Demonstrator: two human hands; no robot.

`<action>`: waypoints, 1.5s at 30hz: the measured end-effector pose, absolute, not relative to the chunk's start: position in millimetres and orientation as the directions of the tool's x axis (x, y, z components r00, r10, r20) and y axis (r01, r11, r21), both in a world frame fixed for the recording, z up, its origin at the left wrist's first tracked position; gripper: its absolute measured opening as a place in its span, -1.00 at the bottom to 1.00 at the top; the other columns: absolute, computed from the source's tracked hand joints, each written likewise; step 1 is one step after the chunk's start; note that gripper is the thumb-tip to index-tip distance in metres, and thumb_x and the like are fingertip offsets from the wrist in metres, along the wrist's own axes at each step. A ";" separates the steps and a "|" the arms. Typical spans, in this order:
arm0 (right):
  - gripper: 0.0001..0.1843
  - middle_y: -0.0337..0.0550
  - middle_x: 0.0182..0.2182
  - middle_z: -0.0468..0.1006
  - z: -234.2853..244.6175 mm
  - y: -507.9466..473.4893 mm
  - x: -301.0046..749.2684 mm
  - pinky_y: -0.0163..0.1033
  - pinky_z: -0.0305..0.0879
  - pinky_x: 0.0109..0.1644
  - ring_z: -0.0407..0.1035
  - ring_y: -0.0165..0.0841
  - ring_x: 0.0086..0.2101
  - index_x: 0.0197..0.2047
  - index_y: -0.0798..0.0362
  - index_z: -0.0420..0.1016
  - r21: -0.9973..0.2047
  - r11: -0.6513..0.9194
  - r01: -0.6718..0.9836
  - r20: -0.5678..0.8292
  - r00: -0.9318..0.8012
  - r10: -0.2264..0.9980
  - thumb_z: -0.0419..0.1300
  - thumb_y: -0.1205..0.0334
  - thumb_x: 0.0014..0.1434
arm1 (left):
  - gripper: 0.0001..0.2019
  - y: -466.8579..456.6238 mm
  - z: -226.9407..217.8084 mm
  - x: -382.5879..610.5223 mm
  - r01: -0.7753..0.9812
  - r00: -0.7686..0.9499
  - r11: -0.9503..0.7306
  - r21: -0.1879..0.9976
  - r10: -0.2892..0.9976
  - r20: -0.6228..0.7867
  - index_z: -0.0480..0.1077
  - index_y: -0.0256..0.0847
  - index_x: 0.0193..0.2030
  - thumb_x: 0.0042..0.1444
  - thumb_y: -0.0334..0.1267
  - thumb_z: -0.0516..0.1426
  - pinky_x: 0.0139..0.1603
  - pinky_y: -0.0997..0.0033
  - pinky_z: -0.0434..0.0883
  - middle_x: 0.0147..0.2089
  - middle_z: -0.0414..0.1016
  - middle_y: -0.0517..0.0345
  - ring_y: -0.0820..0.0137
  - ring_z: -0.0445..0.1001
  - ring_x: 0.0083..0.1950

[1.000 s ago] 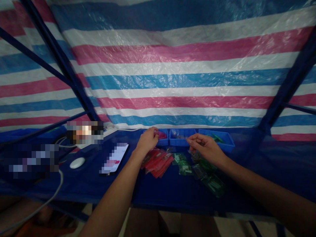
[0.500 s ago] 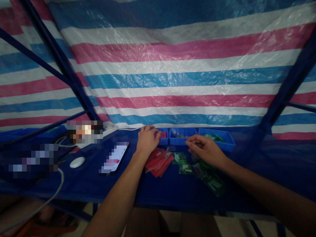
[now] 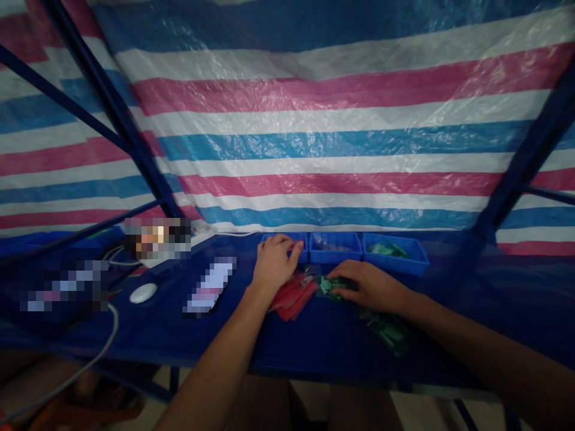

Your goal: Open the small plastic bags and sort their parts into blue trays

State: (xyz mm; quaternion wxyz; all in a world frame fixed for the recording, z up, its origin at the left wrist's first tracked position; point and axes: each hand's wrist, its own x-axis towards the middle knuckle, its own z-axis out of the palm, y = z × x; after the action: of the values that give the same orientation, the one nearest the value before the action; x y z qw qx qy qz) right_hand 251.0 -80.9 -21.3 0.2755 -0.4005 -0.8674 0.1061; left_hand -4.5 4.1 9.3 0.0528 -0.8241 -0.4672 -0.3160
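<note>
My left hand [image 3: 274, 261] lies palm down with its fingers together, over the far end of a pile of red packets [image 3: 291, 294] and right in front of the left blue bin [image 3: 302, 254]. My right hand [image 3: 366, 284] rests on the pile of green packets [image 3: 386, 329], its fingers curled onto one green packet [image 3: 327, 286] at the pile's left end. Whether the left hand holds anything is hidden under its palm. The middle blue bin [image 3: 335, 246] holds clear packets and the right blue bin [image 3: 395, 251] holds green ones.
A dark blue cloth covers the table [image 3: 314, 347]. On its left lie a phone [image 3: 209, 286], a white mouse [image 3: 144, 293] and a grey cable [image 3: 108, 335]. A striped tarp wall [image 3: 314, 131] stands right behind the bins, with dark poles at both sides.
My right hand came down from in front of the middle bin onto the green packets. My left hand drew back from the left bin and flattened over the red packets.
</note>
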 end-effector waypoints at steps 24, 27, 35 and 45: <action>-0.52 -0.17 -0.26 0.70 -12.1 -78.7 248.3 -0.21 0.51 -0.15 0.59 -0.31 -0.28 0.00 -0.02 0.57 -0.937 0.348 -0.008 0.348 0.025 0.937 0.54 0.03 0.07 | -0.60 -39.6 13.5 29.5 0.245 0.572 -0.850 0.467 0.516 0.638 0.39 -0.10 0.30 0.35 -0.22 0.21 0.12 0.21 0.55 0.09 0.61 -0.01 0.24 0.60 0.08; -0.49 -0.20 -0.27 0.69 -14.4 -76.9 251.5 -0.25 0.45 -0.37 0.51 -0.36 -0.43 0.02 -0.05 0.58 -0.964 0.255 -0.077 0.256 0.009 0.967 0.54 -0.02 0.06 | -0.51 -43.0 16.0 28.7 0.217 0.617 -0.914 0.343 0.401 0.677 0.45 -0.08 0.26 0.22 -0.11 0.35 0.39 0.01 0.41 0.35 0.41 -0.11 0.09 0.40 0.38; -0.56 -0.23 -0.36 0.63 -11.7 -79.9 247.1 -0.29 0.38 -0.50 0.39 -0.42 -0.53 -0.10 -0.03 0.60 -0.967 0.147 -0.207 0.151 -0.001 0.989 0.52 -0.08 0.06 | -0.72 -35.5 12.0 28.4 0.139 0.606 -0.968 0.208 0.249 0.755 0.56 -0.01 0.15 0.31 -0.22 0.28 0.30 -0.01 0.45 0.29 0.52 -0.02 0.17 0.50 0.30; -0.60 -0.10 -0.12 0.70 -5.5 -83.8 244.4 -0.22 0.47 -0.28 0.55 -0.29 -0.29 -0.06 -0.05 0.67 -0.959 0.282 -0.005 0.282 -0.042 0.959 0.39 -0.16 0.20 | -0.84 -39.8 15.4 32.1 0.215 0.505 -0.874 0.437 0.482 0.716 0.56 -0.19 -0.08 0.39 -0.18 0.19 -0.04 0.30 0.54 -0.13 0.64 0.04 0.31 0.62 -0.10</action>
State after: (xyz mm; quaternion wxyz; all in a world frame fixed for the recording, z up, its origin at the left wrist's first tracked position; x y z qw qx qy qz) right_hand 244.4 -83.8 -5.5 0.5551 -0.4133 -0.5768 0.4339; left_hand 32.1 -39.8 15.4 -0.1472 -0.8549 -0.2038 -0.4539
